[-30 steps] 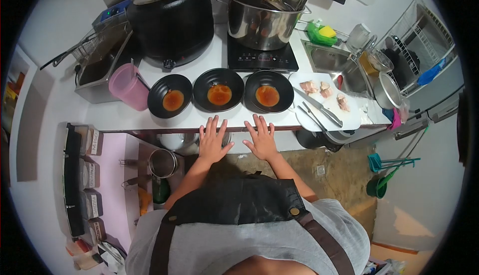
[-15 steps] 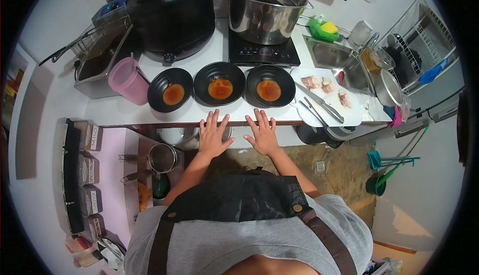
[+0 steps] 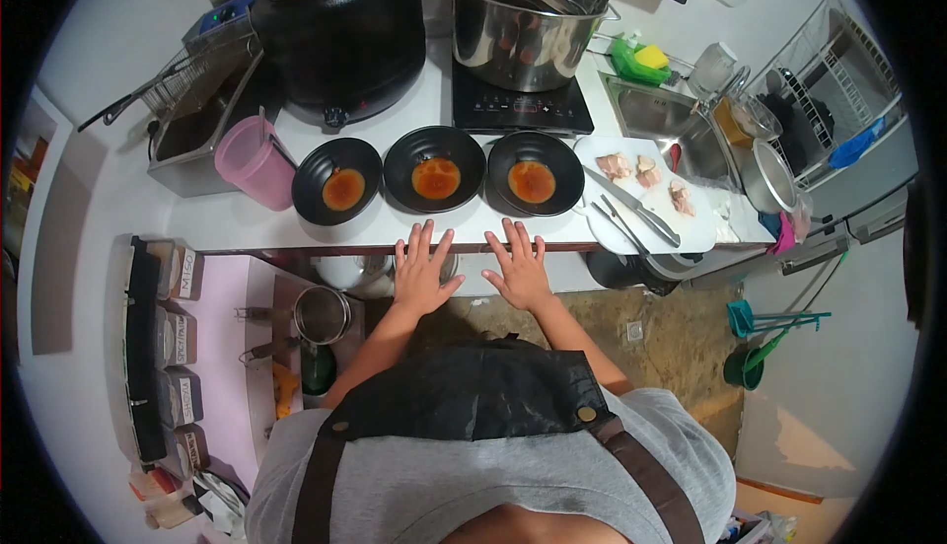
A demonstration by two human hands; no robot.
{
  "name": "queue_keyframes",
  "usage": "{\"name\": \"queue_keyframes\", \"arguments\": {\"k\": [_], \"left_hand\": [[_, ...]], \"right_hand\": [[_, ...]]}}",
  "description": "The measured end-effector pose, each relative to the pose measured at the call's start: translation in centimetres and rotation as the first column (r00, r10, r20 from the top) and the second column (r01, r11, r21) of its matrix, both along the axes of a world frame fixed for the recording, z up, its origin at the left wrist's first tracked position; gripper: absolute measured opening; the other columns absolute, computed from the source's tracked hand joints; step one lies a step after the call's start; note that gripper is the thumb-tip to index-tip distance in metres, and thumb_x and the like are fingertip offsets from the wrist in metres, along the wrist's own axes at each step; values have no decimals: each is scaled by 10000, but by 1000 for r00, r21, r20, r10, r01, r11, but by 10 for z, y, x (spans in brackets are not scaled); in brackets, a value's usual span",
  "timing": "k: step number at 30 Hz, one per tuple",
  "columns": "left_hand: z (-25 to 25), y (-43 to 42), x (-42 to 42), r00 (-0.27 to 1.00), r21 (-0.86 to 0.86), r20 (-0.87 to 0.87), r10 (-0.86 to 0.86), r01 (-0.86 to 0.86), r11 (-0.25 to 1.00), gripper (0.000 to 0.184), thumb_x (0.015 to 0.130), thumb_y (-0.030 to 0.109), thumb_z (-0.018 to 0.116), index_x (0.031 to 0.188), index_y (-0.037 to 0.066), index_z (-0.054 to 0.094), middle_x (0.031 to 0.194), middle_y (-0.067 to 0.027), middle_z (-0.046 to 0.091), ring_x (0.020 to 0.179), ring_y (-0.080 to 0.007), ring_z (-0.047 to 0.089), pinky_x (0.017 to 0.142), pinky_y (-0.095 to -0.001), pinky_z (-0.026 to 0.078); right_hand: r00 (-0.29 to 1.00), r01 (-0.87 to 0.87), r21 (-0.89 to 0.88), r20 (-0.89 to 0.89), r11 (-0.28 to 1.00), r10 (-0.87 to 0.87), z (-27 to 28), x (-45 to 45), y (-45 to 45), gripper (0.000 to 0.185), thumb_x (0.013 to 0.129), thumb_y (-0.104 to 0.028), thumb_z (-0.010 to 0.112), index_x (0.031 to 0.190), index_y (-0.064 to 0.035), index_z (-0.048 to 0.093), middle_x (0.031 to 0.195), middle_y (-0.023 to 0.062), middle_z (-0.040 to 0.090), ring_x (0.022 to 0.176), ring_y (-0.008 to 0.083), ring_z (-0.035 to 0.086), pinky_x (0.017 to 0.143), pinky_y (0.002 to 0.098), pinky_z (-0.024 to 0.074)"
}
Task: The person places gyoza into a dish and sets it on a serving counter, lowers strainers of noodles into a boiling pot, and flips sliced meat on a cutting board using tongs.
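My left hand [image 3: 422, 273] and my right hand [image 3: 519, 266] are held out at the counter's front edge, fingers spread and palms down, with nothing in them. Just beyond stand three black bowls in a row: a left bowl [image 3: 310, 175], a middle bowl [image 3: 402, 189] and a right bowl [image 3: 569, 174]. Each has a pool of reddish-brown liquid in its bottom. Right of them, a white cutting board [image 3: 631, 236] bears several pieces of pale meat [image 3: 614, 165], a knife [image 3: 656, 223] and a slim dark-handled utensil [image 3: 623, 226].
Behind the bowls are a black lidded pot [image 3: 340, 41] and a steel stockpot [image 3: 523, 46] on an induction cooker [image 3: 523, 113]. A pink pitcher [image 3: 252, 164] stands left. At right are a sink [image 3: 656, 115] and a dish rack [image 3: 838, 80]. Labelled containers [image 3: 180, 337] line the left side.
The view has shifted very slightly, so the counter sits a little lower. Both hands stay spread in the same place, and no object has moved.
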State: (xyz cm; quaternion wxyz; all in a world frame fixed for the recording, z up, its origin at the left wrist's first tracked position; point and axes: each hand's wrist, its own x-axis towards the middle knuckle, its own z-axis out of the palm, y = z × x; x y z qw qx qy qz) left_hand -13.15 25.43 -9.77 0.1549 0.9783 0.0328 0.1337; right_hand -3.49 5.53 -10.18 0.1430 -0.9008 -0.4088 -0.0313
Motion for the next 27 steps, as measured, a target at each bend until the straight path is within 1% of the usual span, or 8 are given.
{"name": "queue_keyframes", "arguments": {"k": [1,3,6,14,20,26,27], "left_hand": [[1,0,0,1000,2,2,-1,1,1000,800,758,498,625,1431,182,330,1488,-193,209,1363,-411,200,1035,-619,186],[2,-1,-1,1000,30,-10,11,-10,1000,811,740,453,663,1428,186,326,1480,-186,221,1362,-389,210,1051,-589,203],[5,-1,1,999,30,-38,17,-16,999,809,741,453,662,1426,182,329,1480,-189,220,1357,-393,216,1046,-593,203],[1,-1,0,1000,30,-4,3,-3,1000,801,745,459,653,1423,176,334,1482,-196,215,1360,-402,205,1044,-599,194],[0,-1,0,1000,19,-11,5,-5,1000,797,746,459,651,1422,174,339,1483,-199,214,1360,-405,208,1043,-600,193],[1,-1,0,1000,18,-14,6,-5,1000,804,745,462,652,1426,182,331,1485,-194,211,1361,-401,205,1044,-600,191],[1,-1,0,1000,21,-17,7,-7,1000,806,745,463,652,1428,184,327,1486,-193,210,1362,-399,204,1045,-601,190]], "right_hand": [[1000,1,2,2,1000,-1,-1,0,0,656,880,-487,493,1440,-215,287,1505,172,180,1384,365,178,1041,613,163],[1000,1,-5,2,1000,-1,-1,0,0,656,881,-489,490,1440,-215,287,1504,173,181,1383,365,182,1038,612,167],[1000,-9,12,8,1000,9,-1,1,0,656,881,-493,485,1441,-215,286,1503,174,186,1381,365,187,1033,613,173],[1000,-6,29,29,1000,5,-1,0,-1,656,876,-493,492,1438,-217,295,1501,171,197,1372,371,208,1025,613,184],[1000,-2,39,16,999,2,1,-1,0,659,871,-486,504,1437,-219,296,1503,164,195,1372,369,211,1025,613,188],[1000,7,14,-2,1000,-7,1,-1,0,657,876,-485,500,1439,-220,288,1511,155,173,1385,355,183,1037,610,176],[1000,7,28,-11,1000,-7,0,-1,0,668,867,-490,514,1438,-226,293,1509,155,179,1383,359,184,1038,613,159]]}}
